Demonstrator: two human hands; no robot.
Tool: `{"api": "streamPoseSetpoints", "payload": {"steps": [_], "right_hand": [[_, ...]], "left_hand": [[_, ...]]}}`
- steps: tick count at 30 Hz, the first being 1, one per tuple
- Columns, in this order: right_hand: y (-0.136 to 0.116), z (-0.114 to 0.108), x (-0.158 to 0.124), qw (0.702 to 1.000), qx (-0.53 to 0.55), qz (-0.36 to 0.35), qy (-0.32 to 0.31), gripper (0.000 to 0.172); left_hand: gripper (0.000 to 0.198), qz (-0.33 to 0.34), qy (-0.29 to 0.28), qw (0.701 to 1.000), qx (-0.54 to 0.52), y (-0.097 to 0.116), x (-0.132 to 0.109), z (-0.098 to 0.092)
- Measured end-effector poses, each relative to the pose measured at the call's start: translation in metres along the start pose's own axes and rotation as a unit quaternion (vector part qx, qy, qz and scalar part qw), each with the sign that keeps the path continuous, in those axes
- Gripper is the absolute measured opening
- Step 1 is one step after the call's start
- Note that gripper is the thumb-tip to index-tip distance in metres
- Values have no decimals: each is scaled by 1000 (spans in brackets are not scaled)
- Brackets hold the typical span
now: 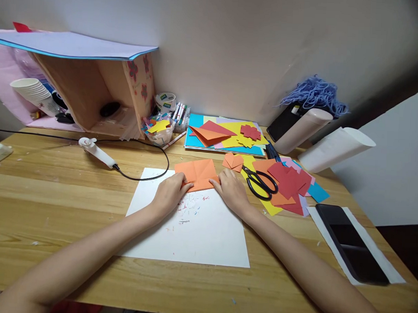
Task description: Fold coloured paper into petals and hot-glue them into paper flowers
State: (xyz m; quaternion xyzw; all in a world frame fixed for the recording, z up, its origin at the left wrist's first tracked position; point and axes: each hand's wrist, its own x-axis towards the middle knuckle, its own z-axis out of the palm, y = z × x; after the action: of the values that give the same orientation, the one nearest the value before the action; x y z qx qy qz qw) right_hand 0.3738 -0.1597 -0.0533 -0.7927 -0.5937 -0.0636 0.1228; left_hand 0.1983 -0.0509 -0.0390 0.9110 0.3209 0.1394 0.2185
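Note:
An orange sheet of creased paper (196, 170) lies near the far edge of a white sheet (205, 239) that carries small coloured marks. Its near edge is folded up, and crossing creases show on its face. My left hand (171, 191) pinches the near left corner between thumb and fingers. At the near right corner, my right hand (231, 190) grips the paper the same way. Just beyond my right fingers sits a folded orange paper heart (232, 162). Black-handled scissors (262, 184) rest to the right of that hand, on coloured paper pieces.
Coloured paper scraps (291, 181) spread at the right, near a black phone (350, 241). Farther back are a paper stack (224, 132), a tub of scraps (160, 131), markers (179, 113) and white rolls (337, 148). A white corded tool (96, 152) lies left, before a cardboard box (138, 84).

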Motion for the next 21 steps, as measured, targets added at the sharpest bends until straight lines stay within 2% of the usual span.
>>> {"api": "streamPoseSetpoints", "payload": {"steps": [10,14,21], "right_hand": [[-1,2,-1,999,-15,23,17,38],[2,-1,-1,999,-10,27,13,37],[5,-1,0,999,11,32,7,35]], "left_hand": [[25,8,-11,999,43,-3,0,1],[23,15,-20,999,-22,-5,3,-5],[27,9,-75,993,-91,-16,14,-18]]}}
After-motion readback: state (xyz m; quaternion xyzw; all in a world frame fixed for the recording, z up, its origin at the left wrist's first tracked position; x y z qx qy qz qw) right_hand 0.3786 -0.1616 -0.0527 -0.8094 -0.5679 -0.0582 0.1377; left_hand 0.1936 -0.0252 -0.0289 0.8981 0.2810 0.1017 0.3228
